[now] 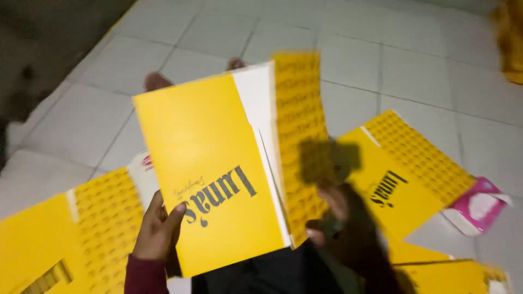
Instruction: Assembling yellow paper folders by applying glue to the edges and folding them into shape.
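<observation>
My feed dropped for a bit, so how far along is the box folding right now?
Done: nothing fully assembled shows. In hand: the left hand grips the lower edge of a partly folded yellow box while the blurred right hand is at its patterned flap. Left: flat yellow blanks lie on the tiled floor, one at left, more at right. A pink packet lies beside them.

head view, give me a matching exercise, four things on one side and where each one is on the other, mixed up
Things:
1. yellow folder
2. pink packet
3. left hand
4. toes

Places:
A. on the tiled floor at the far right
B. peeking out above the top edge of the folder
C. held up in the middle by both hands
D. gripping the folder's lower left edge

Pairs: 1-C, 2-A, 3-D, 4-B
</observation>
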